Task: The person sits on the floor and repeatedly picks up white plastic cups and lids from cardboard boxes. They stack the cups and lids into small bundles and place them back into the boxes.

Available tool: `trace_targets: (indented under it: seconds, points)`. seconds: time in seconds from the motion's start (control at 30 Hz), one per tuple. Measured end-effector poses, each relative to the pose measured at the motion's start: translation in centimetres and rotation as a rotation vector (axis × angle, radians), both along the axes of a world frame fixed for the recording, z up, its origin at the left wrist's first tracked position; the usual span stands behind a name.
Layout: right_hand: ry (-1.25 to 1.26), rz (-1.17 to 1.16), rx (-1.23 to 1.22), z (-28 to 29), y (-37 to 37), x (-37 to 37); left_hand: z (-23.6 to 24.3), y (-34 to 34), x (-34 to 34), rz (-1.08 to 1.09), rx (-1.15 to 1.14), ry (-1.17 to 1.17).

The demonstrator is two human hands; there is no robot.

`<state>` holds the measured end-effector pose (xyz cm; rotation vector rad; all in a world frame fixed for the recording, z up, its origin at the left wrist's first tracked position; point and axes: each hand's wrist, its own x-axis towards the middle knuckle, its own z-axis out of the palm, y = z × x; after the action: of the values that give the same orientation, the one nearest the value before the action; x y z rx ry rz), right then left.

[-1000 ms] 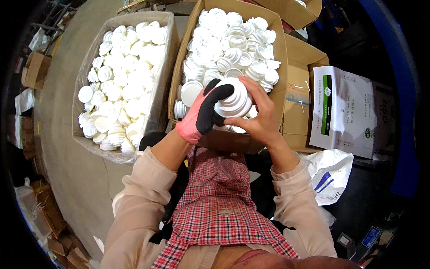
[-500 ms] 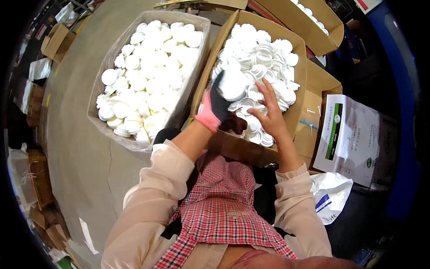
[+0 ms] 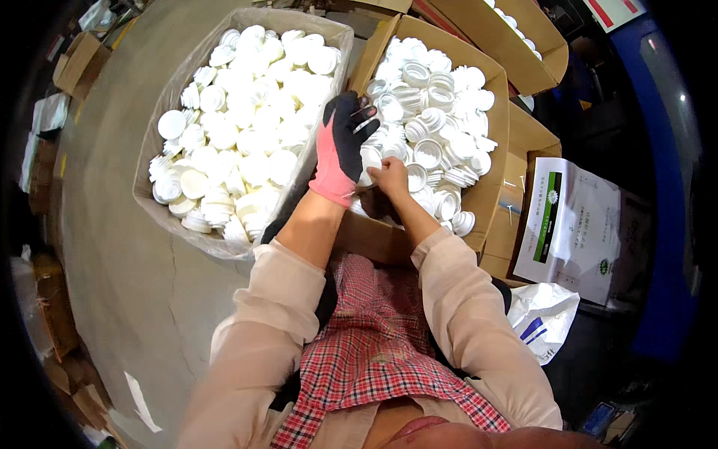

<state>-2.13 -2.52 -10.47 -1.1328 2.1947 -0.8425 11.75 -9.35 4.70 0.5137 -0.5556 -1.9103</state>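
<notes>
My right hand [image 3: 392, 178], bare, pinches the rim of a white round plastic cap [image 3: 368, 166] beside the left palm. My left hand [image 3: 341, 146] wears a black and pink work glove, its fingers curled over the box's near left side. Something small and dark shows at those fingertips, too small to make out. Below both hands, a cardboard box [image 3: 496, 187] holds a heap of white ribbed caps [image 3: 428, 153]. To its left stands a box lined with clear plastic [image 3: 340, 41], heaped with cream-white caps [image 3: 224, 131].
At the right stands another cardboard carton [image 3: 516, 161] with small white T-shaped pieces. Beside it lie a printed white carton [image 3: 572, 224] and a crumpled white bag [image 3: 546, 314]. Another box of white pieces [image 3: 516, 30] is at the far right. Cartons [image 3: 90, 63] line the left edge.
My right hand has moved left from over the heap and closed on a cap. My left hand has shifted up and left, its fingers curling; the large cap is no longer beneath it.
</notes>
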Motion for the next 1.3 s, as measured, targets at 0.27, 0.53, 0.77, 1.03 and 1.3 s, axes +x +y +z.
trace_targets:
  seconds: [0.27,0.53,0.77,1.03,1.3]
  points:
    - [0.056,0.319,-0.574,16.3,1.4,-2.3,0.8,0.8,0.2,-0.207,0.264,-0.015]
    - [0.16,0.105,-0.006,8.7,-1.0,-2.7,3.0,-1.6,1.1,-0.499,0.294,0.827]
    - [0.233,0.064,0.111,0.8,-1.4,-0.2,3.3,-0.3,0.0,-0.153,-0.146,0.06]
    - [-0.767,0.175,-0.718,16.9,3.8,-6.1,4.2,1.9,-0.1,0.091,-1.083,-0.763]
    - [-0.469,-0.021,-0.78,20.7,9.8,-6.2,4.6,4.0,-1.4,-0.338,-0.826,-0.484]
